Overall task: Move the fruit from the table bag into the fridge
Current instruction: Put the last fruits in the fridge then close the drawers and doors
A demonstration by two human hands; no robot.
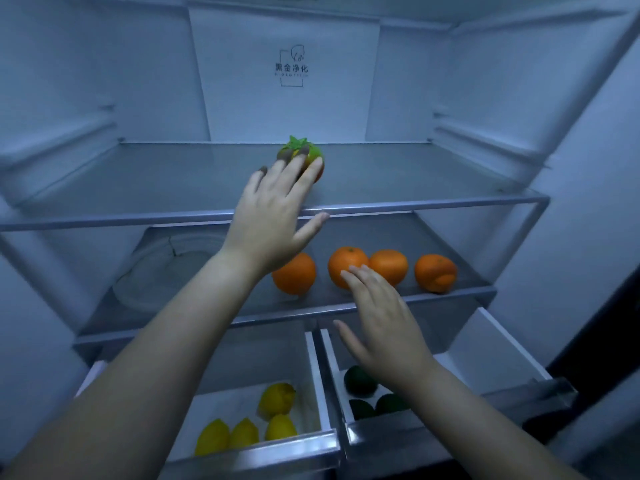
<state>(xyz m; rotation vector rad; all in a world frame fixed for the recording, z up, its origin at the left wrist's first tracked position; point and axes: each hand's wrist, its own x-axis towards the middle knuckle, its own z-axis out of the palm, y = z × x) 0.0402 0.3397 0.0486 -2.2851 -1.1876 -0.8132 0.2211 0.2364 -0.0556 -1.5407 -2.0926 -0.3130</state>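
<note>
light: dim, bluish | right: dark strip (595,327) beside pale panel (588,188)

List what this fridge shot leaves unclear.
- Head view: left hand covers part of the green-topped fruit; grip or mere touch is unclear.
- Leftmost orange: top hidden by that wrist.
- Dark green fruit in the right drawer: partly behind the right hand; count uncertain.
- Table bag: out of frame.
</note>
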